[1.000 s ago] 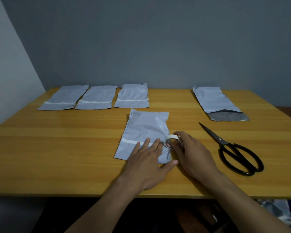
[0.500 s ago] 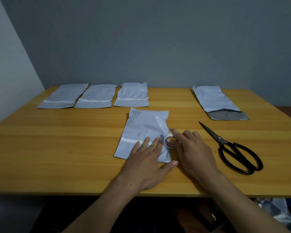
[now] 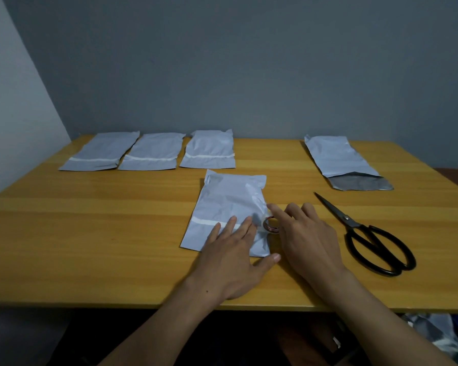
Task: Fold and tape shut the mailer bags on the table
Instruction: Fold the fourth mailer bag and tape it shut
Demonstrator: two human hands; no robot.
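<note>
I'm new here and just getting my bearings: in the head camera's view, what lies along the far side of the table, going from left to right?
First taped mailer bag → second taped mailer bag → third taped mailer bag → a gap of bare wood → unsealed mailer bag, its flap open toward the viewer.

You are working in a bare, plain room set up for packing; whether it is a home or a small office cannot be told. A wooden table (image 3: 90, 233) meets a blank grey-blue wall (image 3: 249, 62) at 12 o'clock and a paler wall (image 3: 11, 114) at 9 o'clock. Taped mailer bags (image 3: 151, 151) lie at 11 o'clock, an open mailer bag (image 3: 339, 159) at 1 o'clock, black scissors (image 3: 376, 239) at 3 o'clock.
</note>
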